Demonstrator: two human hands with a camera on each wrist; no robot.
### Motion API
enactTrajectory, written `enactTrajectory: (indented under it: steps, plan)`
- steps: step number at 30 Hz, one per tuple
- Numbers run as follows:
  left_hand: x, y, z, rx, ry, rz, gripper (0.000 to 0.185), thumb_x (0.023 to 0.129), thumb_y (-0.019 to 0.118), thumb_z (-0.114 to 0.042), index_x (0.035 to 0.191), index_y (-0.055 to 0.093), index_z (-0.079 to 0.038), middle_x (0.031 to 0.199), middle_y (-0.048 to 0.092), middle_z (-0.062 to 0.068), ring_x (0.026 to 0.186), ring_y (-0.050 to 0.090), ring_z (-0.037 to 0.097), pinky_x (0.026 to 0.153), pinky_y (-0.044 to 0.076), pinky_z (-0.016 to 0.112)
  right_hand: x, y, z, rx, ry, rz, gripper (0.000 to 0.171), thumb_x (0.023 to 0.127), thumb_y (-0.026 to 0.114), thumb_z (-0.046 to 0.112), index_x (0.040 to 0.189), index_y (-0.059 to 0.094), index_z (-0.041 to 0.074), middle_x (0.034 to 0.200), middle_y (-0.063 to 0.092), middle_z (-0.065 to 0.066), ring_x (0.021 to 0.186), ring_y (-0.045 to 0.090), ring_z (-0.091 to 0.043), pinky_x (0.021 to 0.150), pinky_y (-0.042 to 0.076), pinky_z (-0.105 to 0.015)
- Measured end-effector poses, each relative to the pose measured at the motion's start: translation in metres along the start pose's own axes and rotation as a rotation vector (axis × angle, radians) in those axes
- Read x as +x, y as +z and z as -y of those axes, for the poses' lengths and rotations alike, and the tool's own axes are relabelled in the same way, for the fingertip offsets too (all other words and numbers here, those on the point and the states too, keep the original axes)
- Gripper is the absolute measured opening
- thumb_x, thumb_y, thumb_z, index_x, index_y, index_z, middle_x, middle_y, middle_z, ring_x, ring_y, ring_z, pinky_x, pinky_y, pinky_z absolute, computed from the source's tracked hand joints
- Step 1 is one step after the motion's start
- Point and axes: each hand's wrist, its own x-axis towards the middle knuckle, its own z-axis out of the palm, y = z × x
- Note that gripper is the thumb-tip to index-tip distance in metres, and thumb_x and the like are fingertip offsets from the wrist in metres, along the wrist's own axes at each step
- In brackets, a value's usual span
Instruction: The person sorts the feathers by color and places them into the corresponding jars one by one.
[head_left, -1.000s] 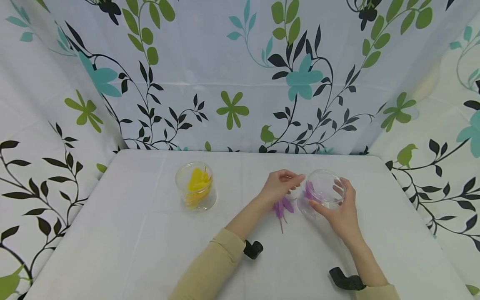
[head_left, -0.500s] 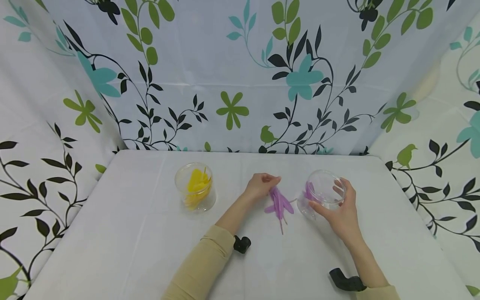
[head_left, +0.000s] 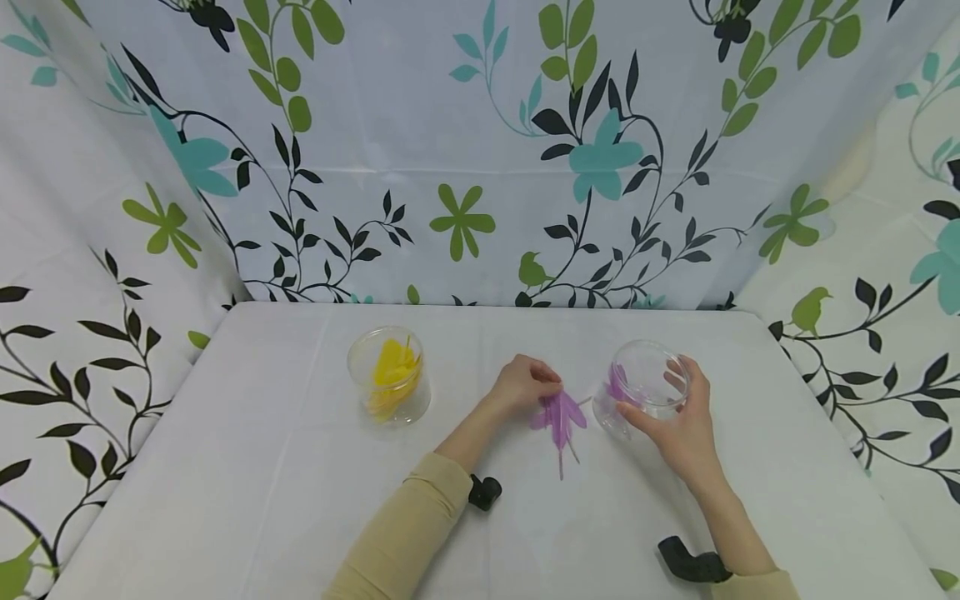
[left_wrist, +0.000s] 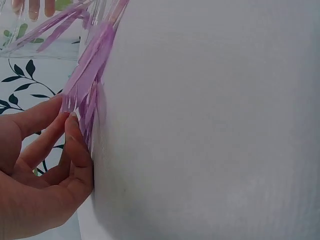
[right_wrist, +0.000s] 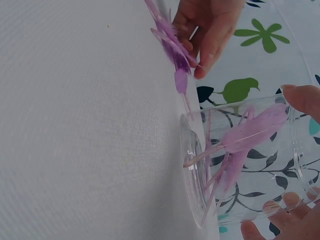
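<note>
In the head view my left hand (head_left: 523, 385) is over a small bunch of purple feathers (head_left: 561, 417) on the white table. Thumb and fingertips pinch the end of one purple feather (left_wrist: 87, 75) in the left wrist view; others lie against it. My right hand (head_left: 688, 421) grips a clear cylindrical jar (head_left: 651, 367), thumb on one side and fingers round the other. Through its wall the right wrist view shows several purple feathers (right_wrist: 255, 130) inside, quills toward the base. The jar stands upright on the table, to the right of the loose bunch.
A second clear jar (head_left: 420, 400) with yellow feathers (head_left: 396, 375) stands to the left on the white table (head_left: 262, 467). Patterned curtains (head_left: 360, 150) hang behind the table and on both sides. Each wrist wears a black camera mount (head_left: 693, 562).
My left hand has drawn back left from beside the jar to the loose purple feathers and now pinches one. These feathers have shifted slightly. My right hand and the jar stay in place.
</note>
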Motion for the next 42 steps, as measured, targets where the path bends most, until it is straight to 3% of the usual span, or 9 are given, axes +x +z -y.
enactTrajectory:
  steps: [9, 18, 26, 35, 42]
  plan:
    - [-0.001, 0.003, 0.0, 0.154, 0.033, 0.011, 0.01, 0.088, 0.077, -0.022, 0.089, 0.078, -0.012, 0.088, 0.072, -0.001, 0.086, 0.061, 0.013, 0.08, 0.051, 0.027, 0.0, 0.0, 0.0, -0.01, -0.005, -0.002, 0.111, 0.079, 0.086, 0.027, 0.158, 0.01, 0.014, 0.158, 0.029, -0.016, 0.143, 0.033, -0.04, 0.108, 0.03, -0.068]
    - [0.0, -0.019, -0.003, -0.008, 0.015, 0.056, 0.02, 0.091, 0.072, -0.024, 0.101, 0.075, -0.007, 0.093, 0.069, 0.005, 0.081, 0.06, 0.016, 0.063, 0.048, 0.022, 0.0, 0.0, -0.001, 0.008, -0.005, -0.003, 0.111, 0.078, 0.086, 0.026, 0.158, 0.01, 0.013, 0.158, 0.029, -0.015, 0.143, 0.033, -0.039, 0.108, 0.03, -0.067]
    - [-0.001, -0.043, -0.011, -0.143, -0.016, 0.047, 0.025, 0.095, 0.069, -0.031, 0.108, 0.073, -0.011, 0.097, 0.073, 0.001, 0.091, 0.061, 0.018, 0.071, 0.048, 0.025, 0.001, 0.001, -0.001, 0.016, -0.01, -0.005, 0.109, 0.078, 0.086, 0.024, 0.157, 0.012, 0.013, 0.158, 0.03, -0.015, 0.143, 0.034, -0.039, 0.108, 0.03, -0.066]
    - [-0.007, -0.067, -0.044, -0.288, 0.055, -0.021, 0.024, 0.096, 0.067, -0.03, 0.109, 0.073, -0.01, 0.098, 0.071, 0.001, 0.089, 0.057, 0.017, 0.071, 0.046, 0.023, 0.002, 0.001, -0.001, 0.017, -0.015, -0.005, 0.108, 0.078, 0.086, 0.024, 0.157, 0.012, 0.013, 0.158, 0.029, -0.015, 0.143, 0.033, -0.039, 0.109, 0.03, -0.065]
    - [-0.006, -0.067, -0.067, -0.348, 0.081, -0.082, 0.024, 0.096, 0.067, -0.031, 0.106, 0.072, -0.01, 0.097, 0.07, 0.0, 0.09, 0.058, 0.016, 0.077, 0.049, 0.027, 0.001, 0.0, -0.001, 0.02, -0.005, 0.001, 0.11, 0.078, 0.086, 0.025, 0.157, 0.011, 0.014, 0.158, 0.028, -0.015, 0.143, 0.033, -0.039, 0.109, 0.029, -0.066]
